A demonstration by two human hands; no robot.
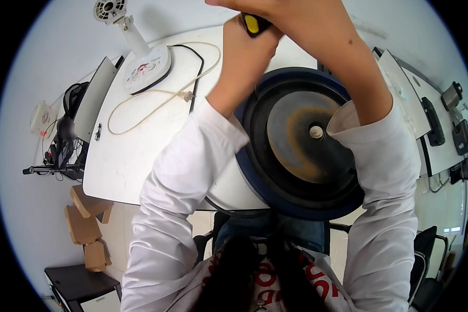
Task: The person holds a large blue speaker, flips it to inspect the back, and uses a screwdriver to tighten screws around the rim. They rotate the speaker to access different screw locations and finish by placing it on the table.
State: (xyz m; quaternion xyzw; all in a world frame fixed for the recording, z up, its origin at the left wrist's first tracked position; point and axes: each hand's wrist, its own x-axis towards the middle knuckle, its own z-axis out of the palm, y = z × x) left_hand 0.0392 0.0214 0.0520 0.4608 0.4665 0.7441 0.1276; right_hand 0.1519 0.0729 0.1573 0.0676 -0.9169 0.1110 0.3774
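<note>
Near the top edge, my left hand (249, 49) is closed around a black-and-yellow object (252, 23). My right hand (283, 15) overlaps it from the upper right; one finger stretches leftward, the others are hidden or out of frame. Below both hands sits a round machine with a blue outer rim (260, 192), a black bowl and a grey disc (288, 140) stained rusty brown, with a pale central knob (316, 132). My sleeves partly cover its sides.
On the white desk (119, 177), a white fan (145, 70) stands at back left, beside looped cables (114, 125). Black bags and cords (67, 135) lie far left, cardboard boxes (83, 223) below. Side desks with dark devices (431, 119) and a chair (424, 249) are at right.
</note>
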